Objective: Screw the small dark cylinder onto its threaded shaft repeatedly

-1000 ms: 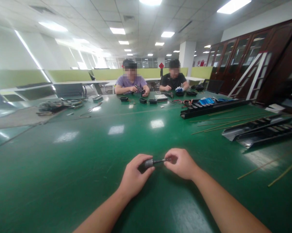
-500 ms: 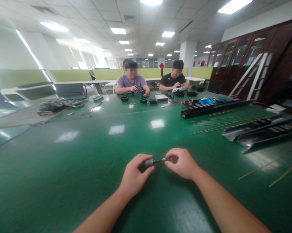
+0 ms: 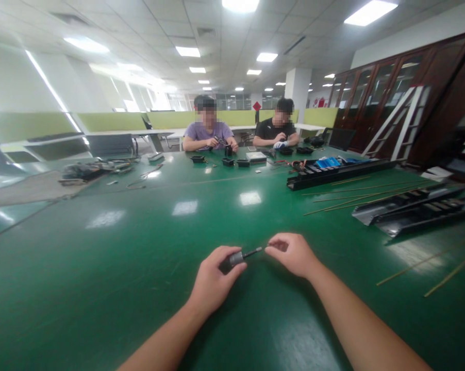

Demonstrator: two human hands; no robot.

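Observation:
My left hand [image 3: 216,281] grips a short grey cylinder with a thin dark shaft [image 3: 237,258], which looks like a small motor. Thumb and fingers are wrapped around its body, and the shaft points right and slightly up, ending in a lighter tip. Just beyond that tip is my right hand [image 3: 292,253], its thumb and fingertips pinched together. Whatever lies between those fingers is too small to name. A small gap separates the shaft's tip from the right fingertips. Both hands are low over the green tabletop [image 3: 147,247].
Black metal channels [image 3: 414,208] and thin brass-coloured rods [image 3: 344,206] lie at the right. Farther back is another channel [image 3: 333,175] with blue pieces. Two people sit across the table, near several small black trays [image 3: 243,163]. A cluttered heap [image 3: 93,170] lies far left.
My right hand has drawn slightly right and up, off the shaft's tip, so a gap now shows. The cylinder in my left hand has tilted, its shaft pointing a little higher.

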